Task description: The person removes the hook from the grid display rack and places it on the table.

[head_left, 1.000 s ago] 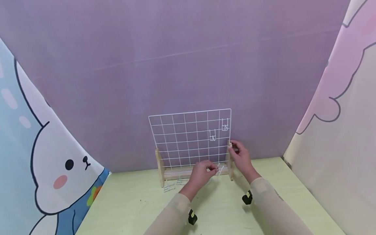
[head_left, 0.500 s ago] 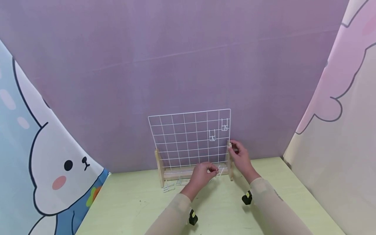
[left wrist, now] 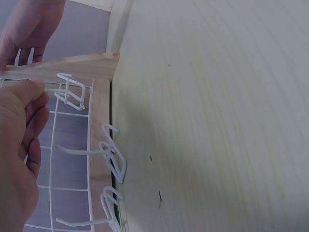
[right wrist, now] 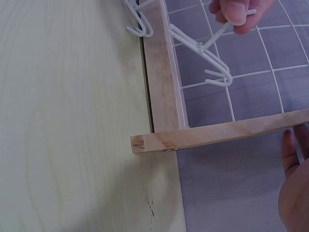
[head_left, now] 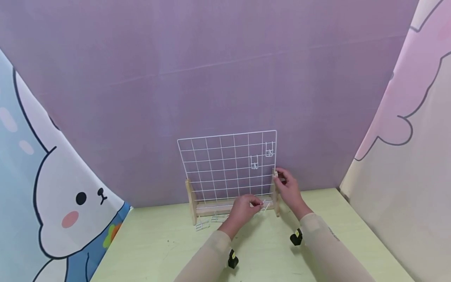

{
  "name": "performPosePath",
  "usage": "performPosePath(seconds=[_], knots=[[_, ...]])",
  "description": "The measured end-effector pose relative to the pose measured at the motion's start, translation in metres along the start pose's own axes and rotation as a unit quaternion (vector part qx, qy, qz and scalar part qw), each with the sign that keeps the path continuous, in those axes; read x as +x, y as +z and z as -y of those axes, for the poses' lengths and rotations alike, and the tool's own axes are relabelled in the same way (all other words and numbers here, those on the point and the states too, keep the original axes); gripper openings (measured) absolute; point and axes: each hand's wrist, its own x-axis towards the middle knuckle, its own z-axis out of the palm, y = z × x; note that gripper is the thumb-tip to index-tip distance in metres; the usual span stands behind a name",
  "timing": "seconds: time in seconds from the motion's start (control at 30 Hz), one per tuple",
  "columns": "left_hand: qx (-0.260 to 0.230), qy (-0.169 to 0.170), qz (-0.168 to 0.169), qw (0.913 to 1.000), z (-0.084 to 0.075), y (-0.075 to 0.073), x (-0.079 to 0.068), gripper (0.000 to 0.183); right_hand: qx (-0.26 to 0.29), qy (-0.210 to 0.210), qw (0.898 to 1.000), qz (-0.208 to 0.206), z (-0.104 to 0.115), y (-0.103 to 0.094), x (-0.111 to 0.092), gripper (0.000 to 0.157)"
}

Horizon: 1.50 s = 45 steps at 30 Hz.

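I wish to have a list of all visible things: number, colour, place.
Table: 1, pale yellow-green, below
Wooden stand: 1, light brown, on table
Wire grid: 1, white, in the stand
Hung hooks: 2, white, grid's upper right
Held hook: 1, white, before grid's lower right
Loose hooks: at least 2, white, along stand's base
Backdrop: 1, purple, behind
Printed panels: 2, blue-white left, pink-cream right
Wrist devices: 2, black, one per wrist
Sleeves: 2, beige, both arms
Left hand: 1, bare, pinching held hook
Right hand: 1, bare, at stand's right post
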Motion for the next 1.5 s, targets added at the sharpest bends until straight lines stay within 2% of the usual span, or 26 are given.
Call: performPosePath(seconds=[0.17, 0.5, 1.03, 1.5], knots=[[-0.002, 0.001, 0.015, 0.9999, 0.005, 0.001, 0.000, 0.005, -0.008, 0.002, 1.000, -0.004, -0.025, 0.001, 0.004, 0.032], [-0.016, -0.011, 0.037, 0.9991, 0.009, 0.006, 0.002, 0.007, -0.008, 0.004, 1.000, -0.002, -0.024, 0.001, 0.002, 0.033], [0.025, -0.002, 0.039, 0.9989, 0.009, 0.010, 0.003, 0.005, -0.013, -0.002, 1.000, -0.005, -0.025, 0.000, 0.004, 0.032], [0.039, -0.028, 0.049, 0.9976, 0.011, 0.015, 0.003, 0.007, -0.010, 0.002, 1.000, -0.003, -0.025, 0.001, 0.004, 0.031]])
